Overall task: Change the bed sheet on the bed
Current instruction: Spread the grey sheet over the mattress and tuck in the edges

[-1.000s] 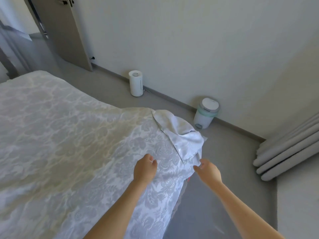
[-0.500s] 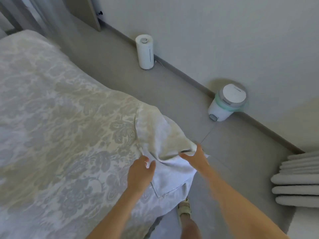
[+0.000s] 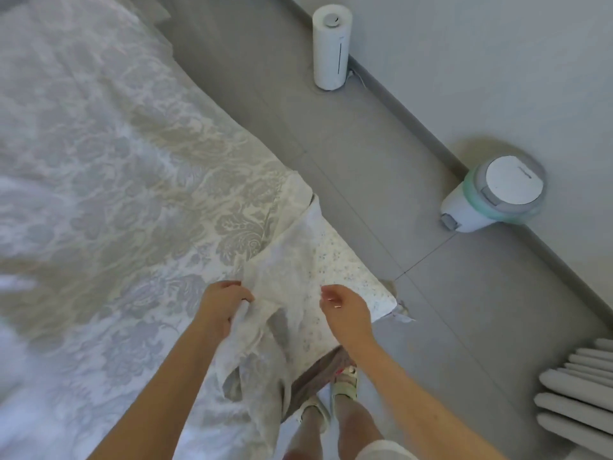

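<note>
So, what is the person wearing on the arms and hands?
Nothing that shows: no sleeves, gloves, watch or bracelet as far as the picture reaches. The left hand is plain. The right hand has a small shiny spot on one finger, too blurred to call a ring.

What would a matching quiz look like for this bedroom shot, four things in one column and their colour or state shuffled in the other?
Column one:
1. left hand
2. sheet
3. cylinder
4. bin

Column two:
A. white with a green band
B. corner lifted off the mattress
C. plain white, upright by the wall
D. gripping bunched fabric

Pairs: 1-D, 2-B, 3-C, 4-A.
</note>
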